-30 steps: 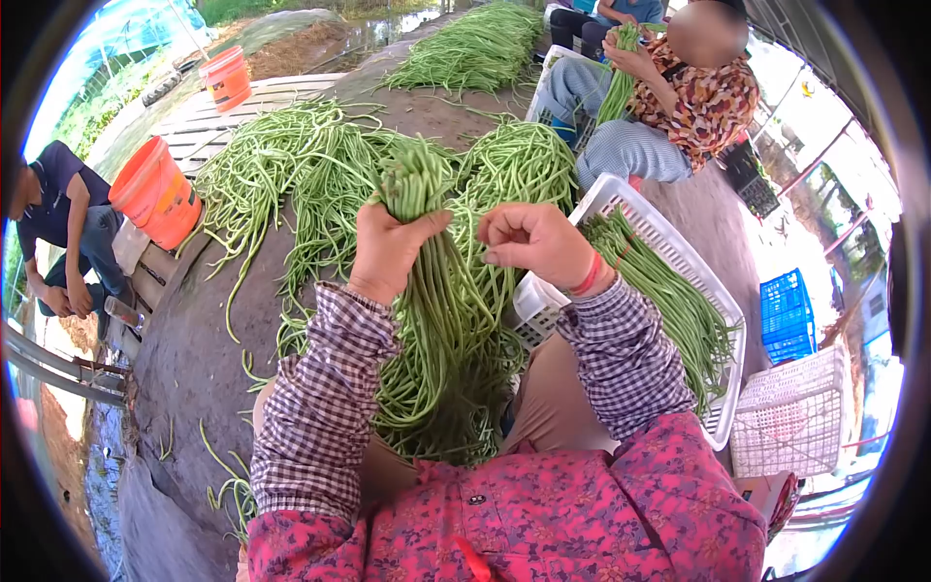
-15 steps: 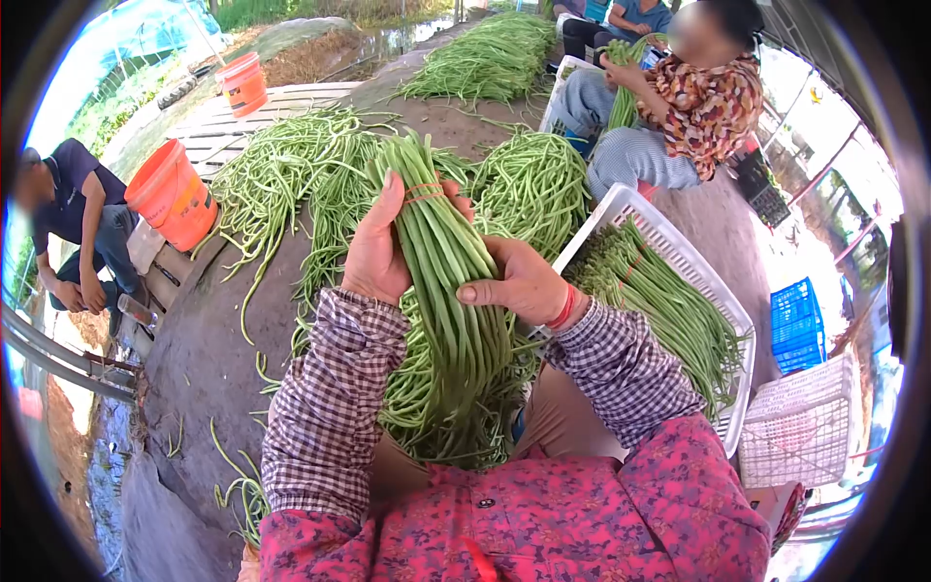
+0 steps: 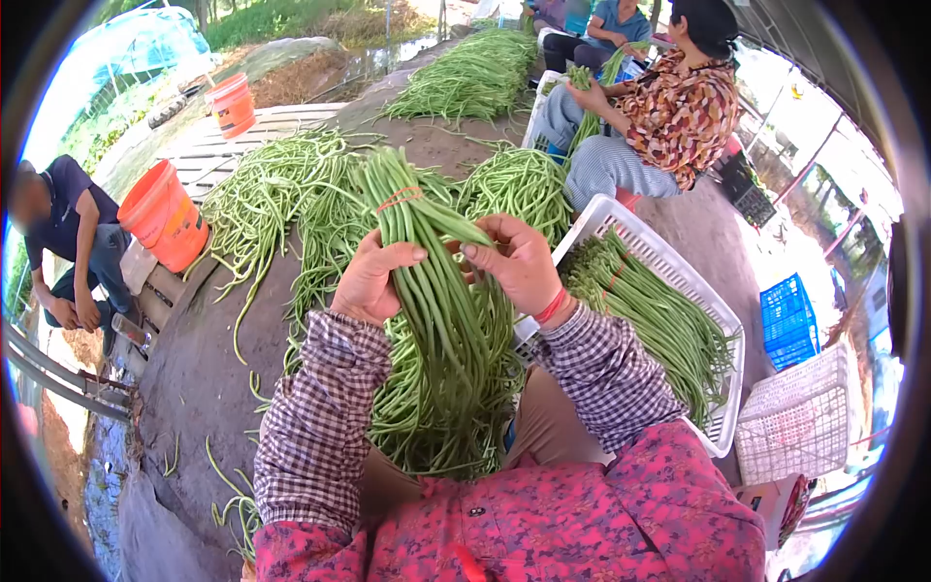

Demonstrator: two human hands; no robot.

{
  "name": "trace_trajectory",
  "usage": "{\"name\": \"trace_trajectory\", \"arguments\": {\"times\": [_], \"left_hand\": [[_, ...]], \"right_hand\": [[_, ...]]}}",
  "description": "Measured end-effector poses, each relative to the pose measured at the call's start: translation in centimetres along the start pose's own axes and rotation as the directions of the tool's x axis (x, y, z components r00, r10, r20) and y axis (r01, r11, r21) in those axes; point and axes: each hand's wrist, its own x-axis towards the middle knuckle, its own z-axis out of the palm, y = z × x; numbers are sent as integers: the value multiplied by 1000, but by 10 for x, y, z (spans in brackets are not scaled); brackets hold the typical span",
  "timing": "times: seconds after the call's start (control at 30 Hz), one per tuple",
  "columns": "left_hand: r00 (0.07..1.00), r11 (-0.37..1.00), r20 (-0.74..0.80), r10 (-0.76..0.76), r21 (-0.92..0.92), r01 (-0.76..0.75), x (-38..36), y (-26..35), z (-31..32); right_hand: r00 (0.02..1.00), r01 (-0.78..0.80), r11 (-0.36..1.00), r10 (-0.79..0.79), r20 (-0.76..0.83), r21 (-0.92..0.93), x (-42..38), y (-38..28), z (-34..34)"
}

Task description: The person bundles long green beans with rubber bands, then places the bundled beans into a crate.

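A bundle of long green beans (image 3: 427, 262) hangs in front of me, a red rubber band (image 3: 400, 198) round its upper part. My left hand (image 3: 376, 276) is closed round the bundle's left side, below the band. On the other side, my right hand (image 3: 514, 264) pinches a few beans bent out to the right from the bundle; the far fingers are partly hidden. Loose long beans (image 3: 427, 407) lie under the bundle and between my knees. By my right forearm is a white plastic crate (image 3: 734, 383) with banded long beans (image 3: 650, 310) in it.
Heaps of long beans (image 3: 281, 189) lie ahead on dark ground sheeting (image 3: 204, 359). Orange buckets (image 3: 163, 215) stand at the left near a seated person (image 3: 78, 213). Another person (image 3: 674, 116) sits ahead right holding beans. Blue crates (image 3: 788, 320) and a white basket (image 3: 795, 417) are far right.
My left hand has slid lower, away from the band. My right hand has shifted slightly up and right, drawing some beans sideways out of line with the bundle. The view has shifted slightly.
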Motion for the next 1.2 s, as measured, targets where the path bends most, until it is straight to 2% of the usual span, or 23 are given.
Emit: {"name": "trace_trajectory", "arguments": {"times": [0.03,0.07,0.1,0.13,0.17,0.23,0.3,0.33,0.43,0.47,0.57,0.6,0.7,0.73,0.83,0.97,1.07,1.17,1.2], "left_hand": [[999,998,-19,49,27,-49,1,-3,1],[999,998,-6,54,41,-54,2,-4,4],[998,997,4,60,56,-60,3,-4,8],[998,996,-37,59,72,-56,2,-4,11],[994,993,-69,85,86,-79,0,-4,16],[981,978,-123,152,165,-130,3,-7,15],[968,965,-165,190,212,-153,5,-10,11],[960,958,-188,209,236,-163,6,-11,10],[956,955,-206,209,252,-154,3,-8,9],[956,955,-192,220,242,-171,3,-9,9],[974,968,-130,188,190,-161,1,-6,16],[982,968,-87,167,203,-147,1,-6,13],[995,988,6,95,119,-95,0,-5,13],[993,983,-12,117,146,-114,0,-6,13],[982,960,-63,180,227,-161,4,-15,13],[969,951,-121,217,250,-182,6,-16,16],[964,941,-118,238,274,-199,6,-16,12],[969,963,-126,214,191,-188,4,-10,14],[968,964,-123,220,179,-196,3,-10,14]], "right_hand": [[994,76,981,-89,-61,-181,2,6,-1],[957,235,881,-283,-59,-410,2,6,-4],[890,355,706,-456,-10,-613,2,3,-4],[867,370,658,-499,-11,-656,3,2,-4],[851,380,627,-525,-8,-680,6,7,-8],[899,277,597,-438,-17,-752,5,1,-11],[948,157,634,-313,-65,-757,4,-6,-12],[965,94,647,-246,-90,-756,4,-8,-12],[991,101,767,-134,-5,-634,-1,-9,-4],[987,153,855,-107,120,-496,-1,-4,-6],[977,54,985,-18,211,-166,3,9,-9],[978,69,980,-29,207,-188,1,1,1],[966,-90,992,108,233,-85,-3,-3,-1],[968,-64,997,72,239,-41,-3,-2,-1],[961,-13,993,46,271,-119,-1,6,-4],[972,0,986,40,232,-168,-1,3,5],[956,2,996,25,292,-92,0,12,-3],[971,-9,995,32,238,-96,0,6,1],[963,-57,998,58,263,-13,-1,6,1]]}}
